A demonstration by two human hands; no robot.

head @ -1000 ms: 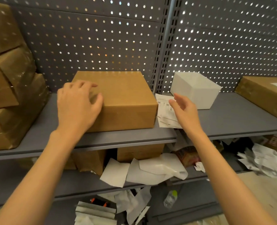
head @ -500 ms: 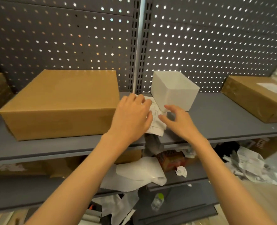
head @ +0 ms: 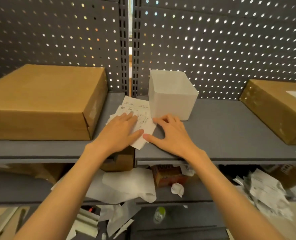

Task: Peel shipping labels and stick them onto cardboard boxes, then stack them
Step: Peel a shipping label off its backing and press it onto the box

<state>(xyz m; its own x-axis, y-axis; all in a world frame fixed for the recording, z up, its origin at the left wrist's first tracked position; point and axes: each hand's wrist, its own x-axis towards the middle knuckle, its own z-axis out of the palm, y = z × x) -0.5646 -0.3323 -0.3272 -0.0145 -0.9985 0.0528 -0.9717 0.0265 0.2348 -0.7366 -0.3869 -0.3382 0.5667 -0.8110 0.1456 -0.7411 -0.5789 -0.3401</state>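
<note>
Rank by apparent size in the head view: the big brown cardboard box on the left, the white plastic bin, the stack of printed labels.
1. Big brown cardboard box
2. White plastic bin
3. Stack of printed labels, partly hidden under the hands

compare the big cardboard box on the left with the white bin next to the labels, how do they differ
The cardboard box is brown, wide and flat, and closed on top; the white bin is plain white, narrower and taller for its width, and open-topped. The box stands left of the label stack; the bin stands right of it. Both sit on the same grey shelf against the pegboard.
</note>
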